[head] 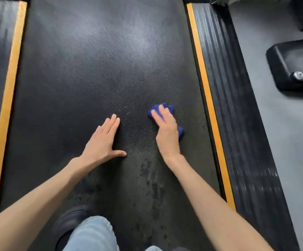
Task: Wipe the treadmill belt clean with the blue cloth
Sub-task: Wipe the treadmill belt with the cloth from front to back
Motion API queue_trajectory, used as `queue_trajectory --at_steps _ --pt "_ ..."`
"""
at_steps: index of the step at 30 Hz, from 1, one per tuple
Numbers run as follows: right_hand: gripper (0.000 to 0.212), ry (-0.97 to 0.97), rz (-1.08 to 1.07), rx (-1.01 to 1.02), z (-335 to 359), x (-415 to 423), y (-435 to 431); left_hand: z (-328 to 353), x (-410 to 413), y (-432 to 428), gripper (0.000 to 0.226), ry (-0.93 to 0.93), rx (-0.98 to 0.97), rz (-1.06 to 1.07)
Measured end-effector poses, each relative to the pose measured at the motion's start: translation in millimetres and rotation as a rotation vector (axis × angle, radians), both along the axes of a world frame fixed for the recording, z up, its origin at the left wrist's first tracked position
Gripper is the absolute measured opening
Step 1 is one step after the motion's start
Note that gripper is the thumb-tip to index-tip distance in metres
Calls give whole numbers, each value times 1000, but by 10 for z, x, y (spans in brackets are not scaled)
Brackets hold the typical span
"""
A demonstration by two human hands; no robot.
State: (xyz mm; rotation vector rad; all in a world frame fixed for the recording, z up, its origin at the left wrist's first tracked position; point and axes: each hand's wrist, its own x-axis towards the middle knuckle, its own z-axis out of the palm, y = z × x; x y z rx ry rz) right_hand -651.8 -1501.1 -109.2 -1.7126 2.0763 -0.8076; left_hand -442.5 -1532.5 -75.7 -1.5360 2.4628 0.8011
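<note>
The black textured treadmill belt [100,60] fills the middle of the head view, with dark damp blotches near the bottom centre. My right hand [166,130] lies on the blue cloth [168,108] with straight fingers, pressing it onto the belt right of centre. The cloth is mostly hidden under the hand; it peeks out past the fingertips and by the thumb side. My left hand [102,143] rests flat on the belt, fingers together, thumb spread, holding nothing.
Orange strips [207,98] and ribbed black side rails [235,109] border the belt on both sides. To the right lies grey floor with a black machine foot [293,64]. My knee in light jeans [91,234] and a dark shoe [69,221] are on the belt's near end.
</note>
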Motion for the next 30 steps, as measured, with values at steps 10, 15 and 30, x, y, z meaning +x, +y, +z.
queue_trajectory --at_steps 10,15,30 --pt "54 -34 -177 99 175 -632 -824 129 271 -37 70 115 -195 139" --pt "52 -20 276 60 58 565 -896 250 554 -107 45 0 -272 408" --pt "50 4 292 12 60 987 -940 312 894 152 44 2 -184 533"
